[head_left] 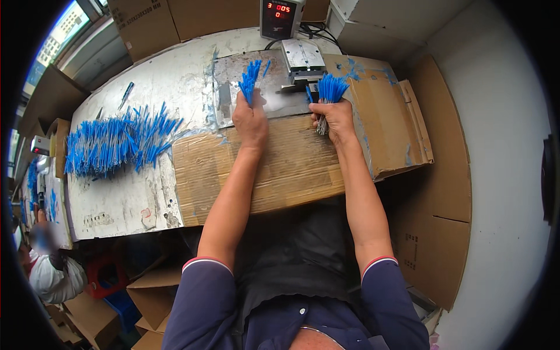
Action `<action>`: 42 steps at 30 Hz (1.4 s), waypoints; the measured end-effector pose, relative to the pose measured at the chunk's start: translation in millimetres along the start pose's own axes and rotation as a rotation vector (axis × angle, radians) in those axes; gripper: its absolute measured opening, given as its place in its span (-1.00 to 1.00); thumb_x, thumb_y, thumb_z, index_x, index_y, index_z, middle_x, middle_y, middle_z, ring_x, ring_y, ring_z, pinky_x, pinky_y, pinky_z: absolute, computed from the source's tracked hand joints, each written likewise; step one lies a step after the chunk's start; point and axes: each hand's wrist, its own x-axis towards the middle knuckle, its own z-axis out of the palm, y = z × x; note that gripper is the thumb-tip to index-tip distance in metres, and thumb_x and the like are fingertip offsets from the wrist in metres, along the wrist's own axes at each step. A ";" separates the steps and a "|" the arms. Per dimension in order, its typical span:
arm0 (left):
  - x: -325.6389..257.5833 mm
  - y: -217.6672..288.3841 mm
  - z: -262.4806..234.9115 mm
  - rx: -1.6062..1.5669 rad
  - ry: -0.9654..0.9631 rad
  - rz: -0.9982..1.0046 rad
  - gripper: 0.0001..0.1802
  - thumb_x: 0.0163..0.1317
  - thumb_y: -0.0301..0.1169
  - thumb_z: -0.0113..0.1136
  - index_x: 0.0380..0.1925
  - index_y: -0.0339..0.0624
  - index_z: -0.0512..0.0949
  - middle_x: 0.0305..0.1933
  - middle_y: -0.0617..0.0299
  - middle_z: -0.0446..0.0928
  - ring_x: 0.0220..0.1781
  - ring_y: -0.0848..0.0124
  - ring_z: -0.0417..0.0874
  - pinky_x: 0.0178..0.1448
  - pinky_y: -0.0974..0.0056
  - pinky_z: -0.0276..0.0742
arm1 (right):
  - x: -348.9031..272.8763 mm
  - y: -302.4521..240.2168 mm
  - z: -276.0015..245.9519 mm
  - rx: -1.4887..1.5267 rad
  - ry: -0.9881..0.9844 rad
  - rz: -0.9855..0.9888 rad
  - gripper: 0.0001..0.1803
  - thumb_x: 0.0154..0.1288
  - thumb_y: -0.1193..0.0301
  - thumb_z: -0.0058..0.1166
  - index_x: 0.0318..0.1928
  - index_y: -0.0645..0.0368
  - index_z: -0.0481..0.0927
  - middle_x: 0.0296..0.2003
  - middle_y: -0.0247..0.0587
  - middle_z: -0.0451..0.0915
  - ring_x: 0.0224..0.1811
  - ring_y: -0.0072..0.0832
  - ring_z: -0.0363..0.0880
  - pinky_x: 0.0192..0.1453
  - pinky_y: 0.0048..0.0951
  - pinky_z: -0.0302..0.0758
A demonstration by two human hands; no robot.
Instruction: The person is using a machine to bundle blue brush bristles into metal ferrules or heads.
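My left hand [251, 122] is closed round a bunch of thin blue sticks [249, 80], whose blue ends point up and away from me. In my right hand [335, 119] is a thicker bundle of blue-tipped wires [332, 88]; its thin silvery ends stick out below my fingers. Just beyond the right hand stands a small metal machine [303, 58] with a flat top plate, close to the bundle. A large pile of the same blue-tipped wires [116, 140] lies on the left of the table.
A box with a red digital display [281, 18] stands behind the machine. Worn cardboard [256, 175] covers the near table edge. A taped carton [379, 111] sits at the right. One pen-like blue tool [126, 95] lies beyond the pile. Another person [52, 268] is at the far left.
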 end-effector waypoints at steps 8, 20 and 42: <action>-2.2 -4.5 2.4 -0.017 -0.012 -0.002 -0.80 0.50 -0.29 0.09 -0.17 -0.17 0.59 -0.45 0.28 0.63 -0.46 0.44 0.58 -0.31 0.25 0.47 | 9.0 1.2 9.5 -0.049 0.074 -0.004 -0.85 0.04 0.70 0.30 -0.53 0.31 0.56 -0.62 -0.14 0.58 -0.69 -0.42 0.58 -0.68 -0.42 0.49; -2.6 -12.9 7.7 0.095 0.066 0.132 -0.81 0.51 -0.29 0.08 -0.16 -0.17 0.56 -0.36 0.12 0.67 -0.35 0.14 0.68 -0.23 0.11 0.52 | 7.8 5.3 23.3 -0.081 0.176 -0.044 -0.88 0.06 0.68 0.31 -0.47 0.36 0.60 -0.59 -0.09 0.61 -0.64 -0.36 0.63 -0.63 -0.38 0.59; 6.6 -11.2 29.5 0.230 -0.204 0.471 -0.96 0.15 -0.57 0.06 -0.40 -0.23 0.49 -0.40 -0.08 0.54 -0.28 -0.09 0.59 -0.17 -0.10 0.47 | -13.8 8.5 4.9 0.130 0.132 -0.028 -0.84 0.05 0.70 0.30 -0.35 0.36 0.58 -0.47 -0.08 0.63 -0.54 -0.31 0.68 -0.50 -0.30 0.69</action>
